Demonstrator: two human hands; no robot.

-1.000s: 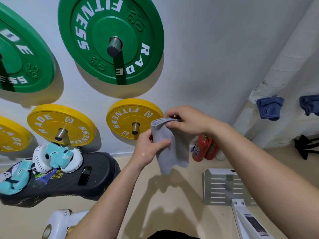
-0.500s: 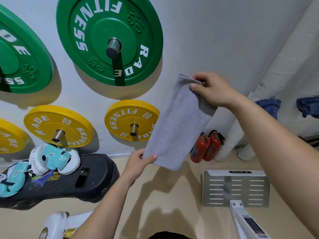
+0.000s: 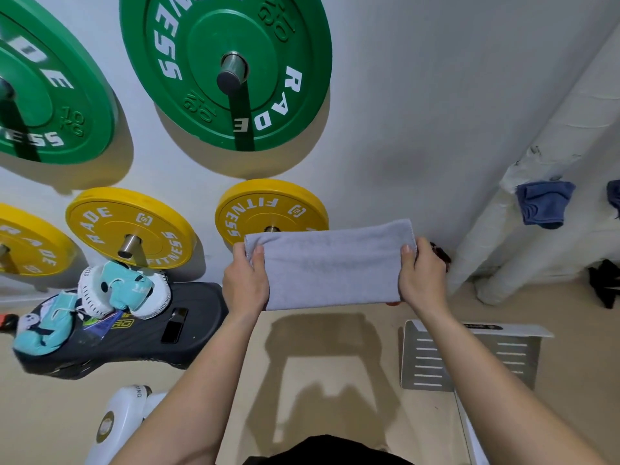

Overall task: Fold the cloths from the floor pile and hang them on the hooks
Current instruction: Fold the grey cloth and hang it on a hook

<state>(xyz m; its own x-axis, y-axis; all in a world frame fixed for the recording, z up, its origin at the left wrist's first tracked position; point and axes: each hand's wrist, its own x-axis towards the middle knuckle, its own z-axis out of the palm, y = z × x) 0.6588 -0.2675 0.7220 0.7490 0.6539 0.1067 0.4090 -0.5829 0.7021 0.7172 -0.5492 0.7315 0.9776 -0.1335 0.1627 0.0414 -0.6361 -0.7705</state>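
A grey cloth [image 3: 330,265] is stretched level in the air as a folded band in front of the wall. My left hand [image 3: 246,283] grips its left end, thumb on the front. My right hand [image 3: 421,276] grips its right end the same way. A blue cloth [image 3: 541,204] hangs on the white wrapped pipe at the right, and the edge of another blue cloth [image 3: 614,196] shows at the frame's right border. The hooks themselves are hidden behind the cloths. The floor pile is out of view.
Green weight plates [image 3: 228,68] and yellow weight plates [image 3: 134,226] hang on wall pegs. A black board [image 3: 141,330] with teal and white gloves [image 3: 124,290] lies on the floor at left. A metal slotted plate [image 3: 469,354] stands at right, a black object [image 3: 604,286] beyond it.
The cloth hung slanted between my raised right hand and low left hand. Now both hands hold it level by its ends, and the view has tilted slightly.
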